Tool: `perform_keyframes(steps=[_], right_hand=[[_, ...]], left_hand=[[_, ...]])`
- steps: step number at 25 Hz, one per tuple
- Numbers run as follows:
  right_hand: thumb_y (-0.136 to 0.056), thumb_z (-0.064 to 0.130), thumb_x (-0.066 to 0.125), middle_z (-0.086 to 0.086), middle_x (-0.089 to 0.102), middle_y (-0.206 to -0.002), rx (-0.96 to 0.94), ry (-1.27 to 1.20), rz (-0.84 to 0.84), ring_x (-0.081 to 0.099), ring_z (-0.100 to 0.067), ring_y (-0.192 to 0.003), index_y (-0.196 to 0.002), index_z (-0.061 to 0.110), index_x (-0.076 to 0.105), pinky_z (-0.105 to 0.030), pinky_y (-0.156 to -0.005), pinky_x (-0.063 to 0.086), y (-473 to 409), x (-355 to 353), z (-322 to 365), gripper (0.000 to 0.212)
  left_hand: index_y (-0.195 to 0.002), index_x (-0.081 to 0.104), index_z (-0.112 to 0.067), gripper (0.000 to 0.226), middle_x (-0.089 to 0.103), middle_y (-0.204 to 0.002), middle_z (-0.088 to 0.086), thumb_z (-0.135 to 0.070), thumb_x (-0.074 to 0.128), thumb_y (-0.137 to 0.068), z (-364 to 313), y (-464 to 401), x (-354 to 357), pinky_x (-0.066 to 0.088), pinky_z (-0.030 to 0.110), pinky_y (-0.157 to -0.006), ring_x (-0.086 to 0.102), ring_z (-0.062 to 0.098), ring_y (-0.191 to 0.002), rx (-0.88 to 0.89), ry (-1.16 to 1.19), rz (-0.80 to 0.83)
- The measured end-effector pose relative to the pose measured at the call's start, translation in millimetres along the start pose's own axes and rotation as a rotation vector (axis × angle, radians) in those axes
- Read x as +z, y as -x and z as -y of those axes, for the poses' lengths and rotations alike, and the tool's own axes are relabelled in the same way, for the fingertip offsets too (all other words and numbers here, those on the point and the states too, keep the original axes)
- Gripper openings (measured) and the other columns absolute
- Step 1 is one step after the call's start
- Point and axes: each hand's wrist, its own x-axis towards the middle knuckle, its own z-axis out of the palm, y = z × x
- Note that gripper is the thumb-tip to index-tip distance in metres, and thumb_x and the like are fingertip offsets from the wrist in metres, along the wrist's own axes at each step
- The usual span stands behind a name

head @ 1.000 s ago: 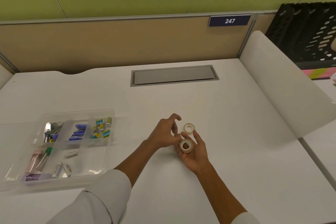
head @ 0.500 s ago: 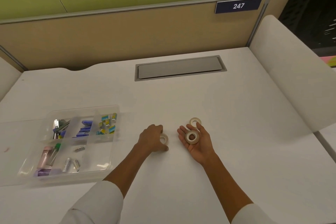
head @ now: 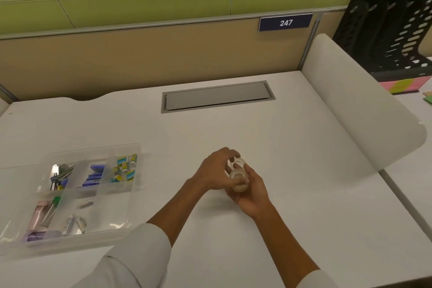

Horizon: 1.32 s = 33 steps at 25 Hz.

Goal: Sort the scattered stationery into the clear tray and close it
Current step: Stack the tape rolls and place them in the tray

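Observation:
Several translucent tape rolls are gathered between my hands at the middle of the white desk. My right hand (head: 253, 194) lies palm up and cups a short stack of tape rolls (head: 238, 180). My left hand (head: 214, 170) reaches over from the left, its fingertips pinching another tape roll (head: 239, 161) at the far end of the stack. The clear tray (head: 109, 208) sits to the left with its lid (head: 16, 184) open flat beside it. Its compartments hold metal clips (head: 59, 175), blue staple boxes (head: 94, 174), small coloured boxes (head: 124, 168) and small cylinders (head: 74, 223).
A grey cable hatch (head: 217, 96) is set into the desk at the back. A white curved divider (head: 362, 112) bounds the right side, with a black file rack (head: 392, 35) beyond it. A beige partition runs along the back.
My left hand lifted a tape roll off the desk and brought it right to my right hand. The right hand's fingers have curled around the stacked rolls.

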Motion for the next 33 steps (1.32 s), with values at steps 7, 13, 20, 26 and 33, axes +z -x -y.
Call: perform_keyframes(steps=[7,13,20,26,33], right_hand=[[-0.087,0.030,0.067,-0.016,0.066,-0.119,-0.068,-0.099,-0.082,0.067,-0.031,-0.100,-0.108,0.010,0.066,-0.039,-0.079,0.060,9,-34,32,0.029],[-0.092,0.042,0.061,-0.019,0.067,-0.120,-0.068,-0.150,-0.082,0.063,-0.035,-0.108,-0.118,0.006,0.064,-0.041,-0.083,0.058,12,-45,44,0.044],[-0.094,0.048,0.055,-0.016,0.066,-0.127,0.002,-0.071,0.012,0.066,-0.030,-0.107,-0.131,0.009,0.062,-0.040,-0.091,0.055,15,-23,28,0.054],[-0.095,0.032,0.062,-0.012,0.070,-0.107,-0.006,0.065,0.073,0.072,-0.022,-0.093,-0.124,0.010,0.061,-0.028,-0.074,0.060,20,3,0,0.037],[-0.091,0.029,0.066,-0.013,0.068,-0.109,0.032,0.141,0.131,0.070,-0.025,-0.095,-0.113,0.012,0.065,-0.027,-0.067,0.060,16,44,-51,0.029]], left_hand=[[-0.138,0.043,-0.025,0.066,0.044,-0.137,-0.001,-0.028,0.071,-0.078,13,-50,34,0.049,0.042,-0.092,0.043,0.022,-0.123,-0.147,-0.254,0.142],[-0.130,0.053,-0.020,0.052,0.056,-0.128,0.000,-0.021,0.069,-0.081,18,-54,53,0.047,0.039,-0.094,0.047,0.022,-0.120,-0.122,-0.224,0.118],[-0.121,0.053,-0.033,0.059,0.065,-0.105,-0.015,-0.052,0.074,-0.068,-16,-17,16,0.049,0.029,-0.082,0.057,0.004,-0.096,0.056,0.004,-0.074],[-0.125,0.047,-0.036,0.070,0.060,-0.110,-0.016,-0.056,0.077,-0.065,-9,26,-5,0.049,0.027,-0.085,0.051,0.003,-0.103,0.045,-0.013,-0.057],[-0.131,0.047,-0.024,0.079,0.051,-0.128,-0.008,-0.057,0.079,-0.066,32,95,-60,0.045,0.030,-0.097,0.045,0.008,-0.119,-0.011,-0.096,-0.215]])
